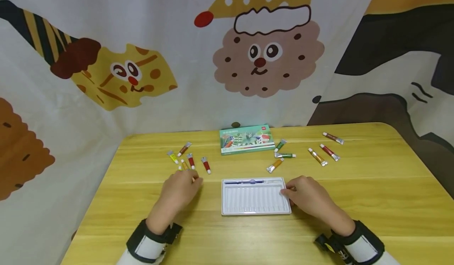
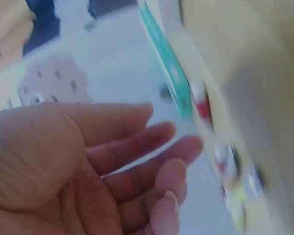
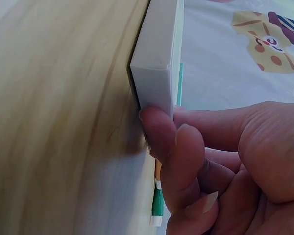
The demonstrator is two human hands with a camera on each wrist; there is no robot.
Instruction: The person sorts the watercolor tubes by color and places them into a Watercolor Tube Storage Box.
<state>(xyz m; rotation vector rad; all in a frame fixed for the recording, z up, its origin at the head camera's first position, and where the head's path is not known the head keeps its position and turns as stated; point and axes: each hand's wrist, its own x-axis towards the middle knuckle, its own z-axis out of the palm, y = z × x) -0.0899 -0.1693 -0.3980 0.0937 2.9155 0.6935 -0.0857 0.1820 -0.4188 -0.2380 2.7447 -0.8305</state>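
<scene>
Just below centre of the head view, a white tray (image 1: 256,202) lies flat on the wooden table (image 1: 376,202), its row of narrow slots facing up and a blue brush (image 1: 250,182) resting along the far edge.

Handling, estimated: tray reads as thin moulded plastic, light, fairly stiff at the rim, perhaps flexing in the middle, smooth enough to slide. Best hold: rim at either short end, kept level, since the brush may roll out if tipped. Paint tubes, such as the red tube (image 1: 206,165) left of the tray and the green tube (image 1: 285,155) above its right end, look light and soft-walled; a gentle pinch across the body should do, as a hard squeeze could dent them.

Right hand (image 1: 309,196): enters from lower right and pinches the tray's right edge. Right wrist view shows a fingertip against the outer wall, thumb at the rim, other fingers curled in.

Left hand (image 1: 179,188): comes from lower left, back of hand up, over the near side of the left tube cluster. Left wrist view, blurred, shows fingers loosely bent, nothing held. Contact between fingertips and the partly hidden yellow tube (image 1: 180,168): cannot tell.

Green box (image 1: 247,141) lies beyond the tray, at the table's far edge.
</scene>
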